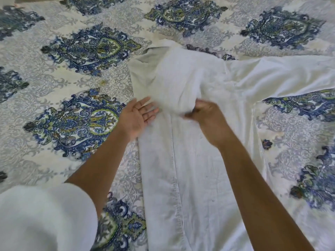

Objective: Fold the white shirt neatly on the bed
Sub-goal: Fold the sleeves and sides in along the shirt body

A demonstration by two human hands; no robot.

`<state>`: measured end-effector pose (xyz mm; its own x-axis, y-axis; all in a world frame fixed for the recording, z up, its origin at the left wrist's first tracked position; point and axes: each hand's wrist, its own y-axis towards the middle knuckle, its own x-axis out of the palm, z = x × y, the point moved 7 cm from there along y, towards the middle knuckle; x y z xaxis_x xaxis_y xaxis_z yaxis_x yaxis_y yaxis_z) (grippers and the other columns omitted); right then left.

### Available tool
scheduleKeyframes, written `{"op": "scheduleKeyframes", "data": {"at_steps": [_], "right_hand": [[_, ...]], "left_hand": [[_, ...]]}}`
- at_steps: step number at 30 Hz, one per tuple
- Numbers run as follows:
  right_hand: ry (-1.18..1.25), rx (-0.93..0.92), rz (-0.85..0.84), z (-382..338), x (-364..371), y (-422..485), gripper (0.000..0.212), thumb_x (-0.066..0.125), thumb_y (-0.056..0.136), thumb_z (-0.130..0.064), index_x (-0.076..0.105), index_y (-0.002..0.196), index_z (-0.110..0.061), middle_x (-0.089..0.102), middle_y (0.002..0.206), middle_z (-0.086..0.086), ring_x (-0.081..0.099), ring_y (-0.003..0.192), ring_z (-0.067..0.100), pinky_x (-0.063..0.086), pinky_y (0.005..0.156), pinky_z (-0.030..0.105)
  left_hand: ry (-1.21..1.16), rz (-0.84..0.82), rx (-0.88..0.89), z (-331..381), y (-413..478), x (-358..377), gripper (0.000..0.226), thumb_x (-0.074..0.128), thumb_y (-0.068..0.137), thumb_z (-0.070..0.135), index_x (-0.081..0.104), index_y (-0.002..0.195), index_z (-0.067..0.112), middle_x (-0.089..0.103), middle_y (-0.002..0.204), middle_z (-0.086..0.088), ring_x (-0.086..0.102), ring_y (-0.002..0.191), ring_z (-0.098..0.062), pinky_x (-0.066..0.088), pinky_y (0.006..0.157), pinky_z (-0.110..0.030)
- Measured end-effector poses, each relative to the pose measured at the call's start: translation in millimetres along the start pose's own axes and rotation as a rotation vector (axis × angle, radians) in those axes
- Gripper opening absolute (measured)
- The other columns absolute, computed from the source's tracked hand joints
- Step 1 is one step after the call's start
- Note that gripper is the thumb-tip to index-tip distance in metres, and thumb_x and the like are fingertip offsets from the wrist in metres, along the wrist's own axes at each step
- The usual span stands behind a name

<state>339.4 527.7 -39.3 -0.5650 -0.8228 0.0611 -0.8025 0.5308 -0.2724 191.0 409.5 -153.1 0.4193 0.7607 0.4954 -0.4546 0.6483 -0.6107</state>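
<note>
The white shirt [190, 160] lay flat on the bed cover [76, 84], a bit to the right of the middle. The cover had big blue and green swirly shapes on it. One long sleeve [282, 77] of the shirt stretched out to the right. The left side of the shirt was folded over itself, up near the top.

My left hand [137, 116] was spread wide, palm up, with its fingers resting on the left edge of the shirt. It was not holding anything. My right hand [206, 116] was on the middle of the shirt. It looked like it was pinching a bunch of the cloth, but it was blurry, so I could not be sure.
</note>
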Motion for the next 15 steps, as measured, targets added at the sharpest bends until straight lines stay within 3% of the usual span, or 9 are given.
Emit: {"op": "scheduleKeyframes", "data": {"at_steps": [2, 4, 6, 7, 9, 10, 12, 14, 15], "right_hand": [[-0.179, 0.01, -0.149, 33, 23, -41, 0.021, 0.061, 0.075, 0.017, 0.067, 0.094, 0.012, 0.07, 0.096, 0.014, 0.06, 0.071, -0.01, 0.044, 0.08, 0.005], [-0.49, -0.024, -0.264, 76, 37, -72, 0.01, 0.06, 0.074, 0.005, 0.07, 0.074, 0.004, 0.07, 0.099, 0.021, 0.063, 0.091, 0.0, 0.036, 0.099, 0.013], [-0.774, 0.052, -0.333, 121, 41, -102, 0.022, 0.055, 0.076, -0.004, 0.073, 0.076, -0.017, 0.067, 0.116, 0.004, 0.05, 0.124, 0.012, 0.021, 0.112, 0.039], [-0.934, 0.069, -0.306, 136, 38, -115, 0.027, 0.054, 0.078, -0.003, 0.074, 0.078, -0.022, 0.064, 0.121, -0.005, 0.042, 0.132, 0.015, 0.016, 0.111, 0.042], [-1.089, -0.029, -0.171, 143, 34, -140, 0.034, 0.052, 0.072, 0.001, 0.074, 0.074, -0.023, 0.065, 0.118, -0.009, 0.047, 0.128, 0.025, 0.025, 0.105, 0.043], [-1.069, -0.05, -0.067, 137, 33, -152, 0.035, 0.05, 0.07, 0.001, 0.075, 0.077, -0.023, 0.065, 0.116, -0.007, 0.049, 0.124, 0.027, 0.031, 0.103, 0.044], [-0.936, 0.077, 0.121, 130, 30, -168, 0.029, 0.049, 0.083, -0.003, 0.072, 0.096, -0.017, 0.06, 0.12, -0.001, 0.045, 0.122, 0.023, 0.036, 0.1, 0.04], [-0.742, 0.374, 0.268, 141, 25, -178, 0.023, 0.051, 0.093, -0.022, 0.062, 0.108, -0.008, 0.056, 0.115, 0.007, 0.048, 0.11, 0.023, 0.043, 0.085, 0.034], [-0.593, 0.55, 0.314, 152, 25, -184, 0.033, 0.053, 0.092, -0.033, 0.058, 0.109, -0.005, 0.056, 0.108, 0.009, 0.053, 0.1, 0.024, 0.044, 0.076, 0.032]], "left_hand": [[-0.112, 0.018, -0.068, -16, -26, -26, 0.047, 0.03, 0.096, 0.049, 0.063, 0.106, 0.018, 0.071, 0.1, -0.005, 0.067, 0.095, -0.023, 0.055, 0.082, -0.038], [-0.018, 0.054, -0.168, -40, -56, -45, 0.059, 0.024, 0.095, 0.054, 0.061, 0.106, 0.009, 0.072, 0.095, -0.011, 0.07, 0.085, -0.026, 0.057, 0.073, -0.038], [0.111, 0.117, -0.26, -68, -91, -58, 0.053, 0.026, 0.096, 0.051, 0.057, 0.104, 0.008, 0.072, 0.093, -0.011, 0.071, 0.077, -0.026, 0.055, 0.07, -0.037], [0.162, 0.151, -0.267, -80, -110, -59, 0.043, 0.032, 0.097, 0.044, 0.057, 0.103, 0.01, 0.071, 0.094, -0.009, 0.071, 0.075, -0.023, 0.055, 0.068, -0.035], [0.235, 0.218, -0.195, -98, -141, -59, 0.016, 0.045, 0.096, 0.023, 0.056, 0.098, 0.012, 0.067, 0.091, -0.006, 0.066, 0.073, -0.017, 0.053, 0.062, -0.028], [0.303, 0.267, -0.148, -106, -154, -59, 0.007, 0.05, 0.093, 0.012, 0.055, 0.098, 0.011, 0.064, 0.088, -0.005, 0.062, 0.071, -0.015, 0.05, 0.059, -0.024], [0.457, 0.352, -0.079, -122, -174, -60, 0.019, 0.052, 0.089, -0.003, 0.051, 0.104, 0.009, 0.058, 0.084, -0.002, 0.056, 0.071, -0.013, 0.046, 0.055, -0.018], [0.621, 0.403, 0.016, -133, -190, -56, 0.024, 0.057, 0.085, -0.006, 0.05, 0.097, 0.014, 0.052, 0.081, -0.002, 0.052, 0.076, -0.018, 0.044, 0.062, -0.021], [0.738, 0.397, 0.067, -140, -197, -51, 0.026, 0.061, 0.082, -0.004, 0.049, 0.091, 0.017, 0.048, 0.082, -0.002, 0.049, 0.08, -0.019, 0.043, 0.067, -0.025]]}}
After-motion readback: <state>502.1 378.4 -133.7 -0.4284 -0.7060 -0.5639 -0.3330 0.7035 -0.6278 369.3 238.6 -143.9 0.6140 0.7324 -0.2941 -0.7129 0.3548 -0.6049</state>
